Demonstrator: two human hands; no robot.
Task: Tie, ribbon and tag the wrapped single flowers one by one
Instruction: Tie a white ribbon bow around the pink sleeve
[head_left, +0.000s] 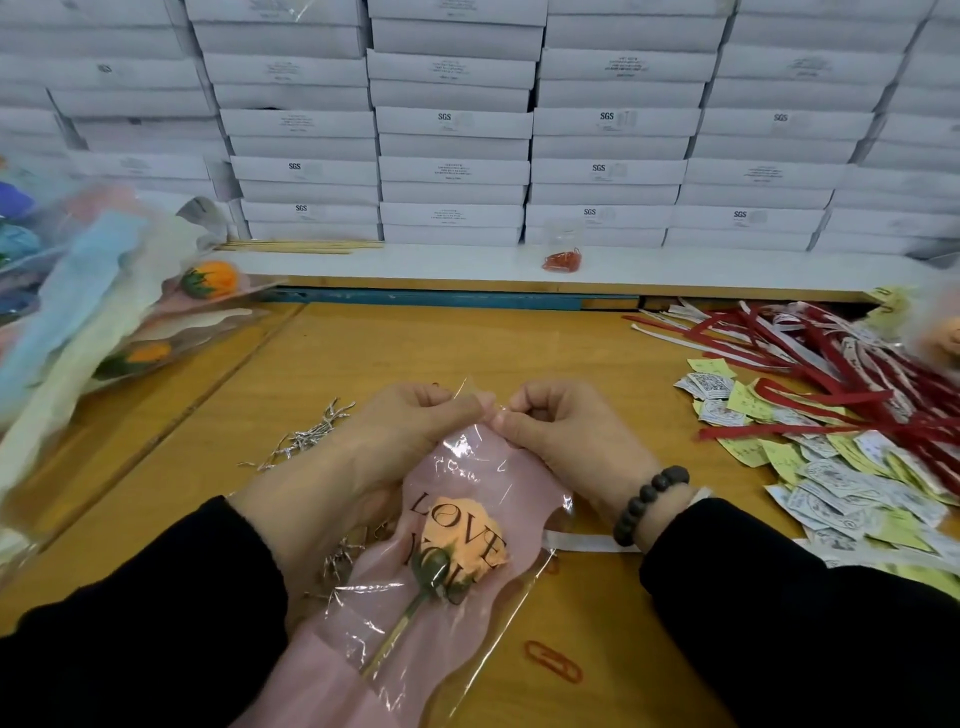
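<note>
Wrapped flower (457, 551) lies on the wooden bench (467, 343) front and centre: pink sleeve printed "LOVE YOU", orange bloom inside, clear film over it. Long axis runs from the narrow top end, far from the person, back and slightly left toward the near edge; stem points at the person, partly under the left forearm.

White boxes (452, 124), many marked SGS, stacked wall-like behind the bench. Pile of wrapped flowers (104, 312) in blue, pale and pink sleeves far left. Red and white ribbons (810, 364) heaped right, paper tags (831, 467) in yellow and white scattered beside and under them. Silver twist ties (306, 436) left of the hands, more near the left wrist. Bag of red clips (562, 260) on the white ledge. One red paper clip (553, 661) near the sleeve's lower right. White strip under the right wrist.

Left hand (400, 431) curled, pinching the sleeve's top film. Right hand (550, 426) curled, fingertips pinching the same top edge; bead bracelet (649, 501) on its wrist. Hands nearly touching.
</note>
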